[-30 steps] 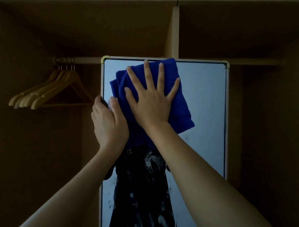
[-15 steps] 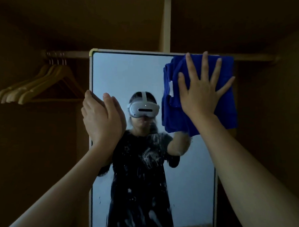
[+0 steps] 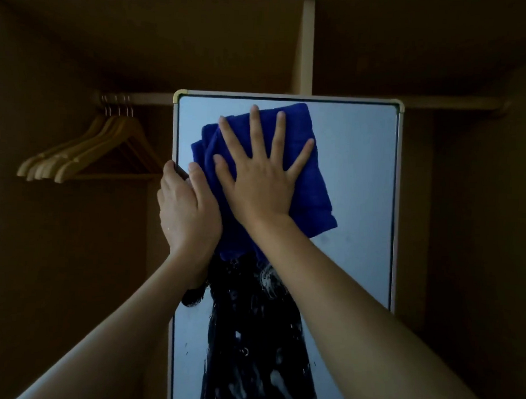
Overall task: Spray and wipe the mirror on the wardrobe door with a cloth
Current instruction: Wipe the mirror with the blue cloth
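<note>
Cloth [image 3: 304,183] like this blue one is soft and light, bunching in folds, so it wants a flat palm over its middle — and the right hand [image 3: 258,181] does that, fingers spread straight, pressing it to the upper left of the mirror [image 3: 362,179]. The left hand [image 3: 186,209] curls its fingers round the mirror's left edge — glass is slick and breakable. Hangers [image 3: 89,155] hang in the dim wardrobe behind.

A folded blue cloth [image 3: 313,183] lies flat against the upright, light-framed mirror's [image 3: 362,173] upper left.
</note>
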`<action>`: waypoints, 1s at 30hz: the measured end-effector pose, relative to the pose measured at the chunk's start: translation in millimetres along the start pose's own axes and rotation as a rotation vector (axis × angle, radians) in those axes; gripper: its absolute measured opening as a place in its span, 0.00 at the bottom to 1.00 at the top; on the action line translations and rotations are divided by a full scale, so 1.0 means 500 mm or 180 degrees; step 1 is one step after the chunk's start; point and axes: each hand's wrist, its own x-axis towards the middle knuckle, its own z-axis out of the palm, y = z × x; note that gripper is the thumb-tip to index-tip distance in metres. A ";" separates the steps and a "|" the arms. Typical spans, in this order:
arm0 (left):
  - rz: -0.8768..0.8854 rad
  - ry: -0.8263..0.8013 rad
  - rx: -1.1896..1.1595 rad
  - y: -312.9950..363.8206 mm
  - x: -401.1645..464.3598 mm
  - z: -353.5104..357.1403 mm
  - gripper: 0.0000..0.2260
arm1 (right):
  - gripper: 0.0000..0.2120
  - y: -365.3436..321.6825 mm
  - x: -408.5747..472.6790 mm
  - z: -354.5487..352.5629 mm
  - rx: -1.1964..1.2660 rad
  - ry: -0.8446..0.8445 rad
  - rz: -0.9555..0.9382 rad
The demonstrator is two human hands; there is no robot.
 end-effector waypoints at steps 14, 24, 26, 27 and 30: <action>0.0150 0.0141 0.0634 0.000 -0.006 0.033 0.30 | 0.26 0.256 0.021 -0.043 -0.0072 0.0174 0.0610; 0.2199 -0.0462 0.1528 0.084 -0.002 0.100 0.24 | 0.26 0.269 0.015 -0.037 -0.0114 0.0251 0.0555; 0.2371 -0.0524 0.1621 0.092 -0.007 0.112 0.23 | 0.26 0.273 0.007 -0.034 -0.0103 0.0276 0.0593; 0.2424 -0.0550 0.1636 0.094 -0.011 0.115 0.23 | 0.26 0.276 0.000 -0.032 -0.0102 0.0285 0.0623; 0.2526 -0.0603 0.1572 0.101 -0.019 0.121 0.23 | 0.26 0.284 -0.028 -0.026 -0.0110 0.0294 0.0702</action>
